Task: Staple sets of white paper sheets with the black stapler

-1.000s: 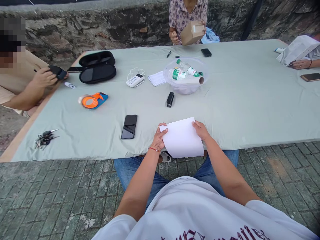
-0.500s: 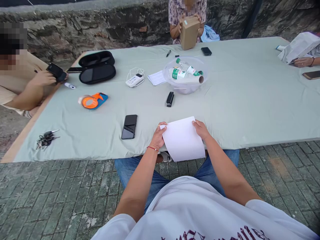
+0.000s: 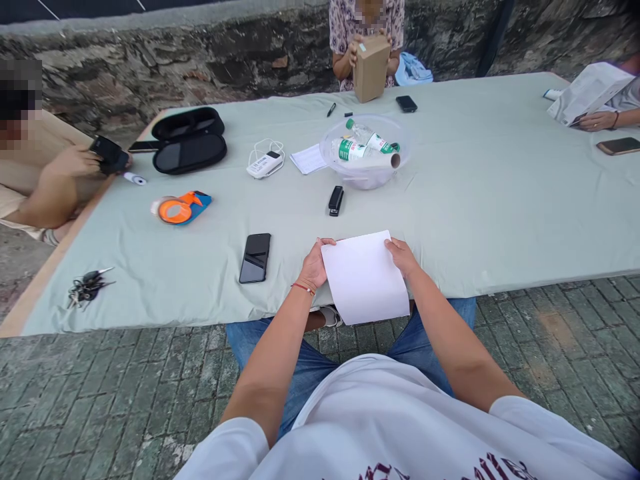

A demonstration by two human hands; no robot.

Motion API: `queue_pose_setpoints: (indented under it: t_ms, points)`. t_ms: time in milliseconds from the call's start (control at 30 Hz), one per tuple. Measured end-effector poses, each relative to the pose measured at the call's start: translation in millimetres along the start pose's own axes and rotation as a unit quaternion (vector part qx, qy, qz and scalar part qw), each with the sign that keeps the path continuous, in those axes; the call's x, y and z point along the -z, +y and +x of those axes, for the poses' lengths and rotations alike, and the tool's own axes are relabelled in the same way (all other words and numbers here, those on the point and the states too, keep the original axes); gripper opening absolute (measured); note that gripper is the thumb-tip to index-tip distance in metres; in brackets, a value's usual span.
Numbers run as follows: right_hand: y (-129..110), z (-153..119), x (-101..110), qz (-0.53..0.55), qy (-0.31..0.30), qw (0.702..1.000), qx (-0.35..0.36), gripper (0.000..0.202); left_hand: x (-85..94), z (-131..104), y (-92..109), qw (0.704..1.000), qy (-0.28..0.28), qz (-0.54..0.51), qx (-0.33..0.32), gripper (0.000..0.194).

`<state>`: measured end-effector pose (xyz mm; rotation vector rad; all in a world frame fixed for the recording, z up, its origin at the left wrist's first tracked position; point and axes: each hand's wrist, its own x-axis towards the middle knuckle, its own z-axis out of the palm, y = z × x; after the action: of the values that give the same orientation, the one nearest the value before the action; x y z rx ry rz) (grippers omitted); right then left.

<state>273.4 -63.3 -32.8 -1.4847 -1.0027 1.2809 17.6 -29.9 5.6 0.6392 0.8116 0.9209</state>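
A white sheet of paper [image 3: 367,277] hangs over the near edge of the table, its lower part bent down toward my lap. My left hand [image 3: 315,263] is at its upper left corner, fingers behind the sheet. With the thumb on top, my right hand [image 3: 400,257] pinches the upper right corner. Whether it is one sheet or a thin stack I cannot tell. Beyond the paper lies a black stapler [image 3: 336,201]. To the left of my left hand a dark phone [image 3: 255,258] rests on the cloth.
A clear plastic basin [image 3: 367,177] holds bottles and a cardboard tube. At left are an orange tape dispenser [image 3: 183,208], keys [image 3: 89,288] and an open black case [image 3: 190,157]. Across the table a person holds a cardboard box [image 3: 371,70]; other people sit at both ends.
My left thumb has come off the paper's face, and the left fingers have shifted along its top edge. My right hand keeps its grip. The view has turned slightly.
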Motion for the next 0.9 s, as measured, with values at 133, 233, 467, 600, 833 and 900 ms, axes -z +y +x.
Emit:
queue_pose_setpoints:
  t_ms: [133,233,467,600,833,900]
  points:
    - [1.8,1.2,0.5,0.004,0.013,1.000,0.003,0.042,3.9,12.9,-2.6,1.000,0.017,0.005,0.017,0.036]
    - [3.6,2.1,-0.5,-0.005,0.030,1.000,0.003,0.042,8.0,19.3,-6.0,0.999,0.047,0.004,0.001,0.041]
    - [5.6,2.2,-4.8,-0.028,0.074,0.997,0.010,0.041,16.4,19.0,-14.4,0.997,0.028,-0.028,0.063,0.047]
    - [5.4,1.3,-7.3,-0.051,0.089,0.994,0.020,0.043,19.4,14.1,-17.6,0.997,0.018,0.012,0.081,0.040]
    - [8.6,2.9,-11.5,-0.075,0.108,0.991,0.025,0.046,22.5,14.0,-20.4,0.994,0.045,0.037,0.089,0.042]
    - [11.4,2.6,-11.8,-0.073,0.102,0.992,0.026,0.045,23.9,15.7,-21.8,0.994,0.067,0.030,0.086,0.042]
